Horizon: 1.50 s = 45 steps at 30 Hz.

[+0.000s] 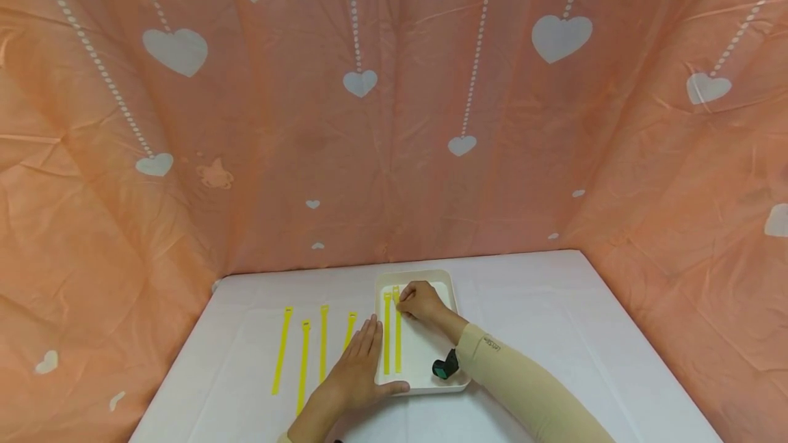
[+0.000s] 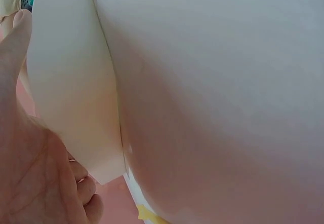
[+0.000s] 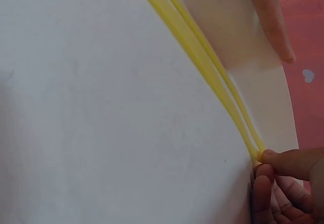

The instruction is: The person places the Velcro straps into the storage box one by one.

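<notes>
A white tray (image 1: 425, 354) sits on the table with two yellow slotted cable straps lying lengthwise in its left part. My right hand (image 1: 421, 301) reaches over it and pinches the right-hand yellow strap (image 1: 398, 344) near its slotted head, between thumb and fingertips (image 3: 266, 171). Just left of that lies the other yellow strap (image 1: 386, 333), nearly parallel. My left hand (image 1: 360, 368) rests along the tray's left side with straight fingers, its thumb spread along the front edge. From the left wrist view, the palm (image 2: 40, 168) faces the tray's outer wall (image 2: 76, 82).
Several more yellow straps (image 1: 282, 351) lie spaced out on the white-covered table (image 1: 234, 333) to the left; my left hand and forearm partly cover some. A dark wrist camera (image 1: 446, 365) hangs over the tray's front right. Pink heart-patterned cloth (image 1: 394, 190) encloses the back and sides.
</notes>
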Each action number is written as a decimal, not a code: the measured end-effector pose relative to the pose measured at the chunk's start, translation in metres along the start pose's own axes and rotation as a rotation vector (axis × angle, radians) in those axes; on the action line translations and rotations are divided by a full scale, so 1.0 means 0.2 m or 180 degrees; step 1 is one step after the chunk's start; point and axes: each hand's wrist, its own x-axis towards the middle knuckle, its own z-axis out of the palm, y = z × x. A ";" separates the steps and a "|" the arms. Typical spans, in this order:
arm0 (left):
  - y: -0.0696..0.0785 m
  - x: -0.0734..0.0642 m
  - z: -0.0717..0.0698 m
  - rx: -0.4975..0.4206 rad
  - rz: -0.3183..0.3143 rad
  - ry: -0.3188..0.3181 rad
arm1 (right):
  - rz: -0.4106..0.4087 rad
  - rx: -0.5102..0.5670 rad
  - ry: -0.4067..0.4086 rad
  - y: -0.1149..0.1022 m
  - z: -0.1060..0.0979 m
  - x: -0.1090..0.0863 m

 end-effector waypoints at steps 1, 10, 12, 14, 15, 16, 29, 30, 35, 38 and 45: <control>0.00 0.00 -0.01 -0.0019 -0.0001 -0.0010 | 0.0001 0.0003 -0.0005 0.00 0.00 0.00; -0.03 0.01 0.03 -0.0090 0.0026 0.0036 | -0.0027 -0.0193 -0.0002 0.01 0.00 0.00; -0.03 0.01 0.03 -0.0109 0.0020 0.0014 | -0.0026 -0.0210 -0.0009 0.01 0.00 0.00; -0.03 0.01 0.04 -0.0079 -0.0004 -0.0019 | -0.0036 -0.0215 -0.0020 0.01 0.00 0.00; -0.03 0.01 0.03 -0.0084 -0.0013 -0.0039 | -0.0052 -0.0216 -0.0030 0.01 -0.01 0.00; -0.03 0.01 0.03 -0.0095 -0.0021 -0.0059 | -0.0055 -0.0218 -0.0046 0.00 -0.01 0.00; 0.02 0.00 -0.06 -0.0133 -0.0044 -0.0189 | -0.0038 -0.0500 -0.0476 -0.04 -0.07 -0.04; 0.02 0.00 -0.06 -0.0120 -0.0039 -0.0179 | -0.0037 -0.0515 -0.0514 -0.05 -0.07 -0.05; 0.02 0.00 -0.05 -0.0165 0.0000 -0.0105 | -0.0151 -0.0653 -0.0704 -0.06 -0.11 -0.08; 0.02 0.00 -0.05 -0.0190 -0.0009 -0.0108 | -0.0303 -0.0812 -0.0726 -0.08 -0.14 -0.10; 0.03 -0.01 -0.06 -0.0146 -0.0063 -0.0177 | -0.0467 -0.1046 -0.0610 -0.09 -0.17 -0.17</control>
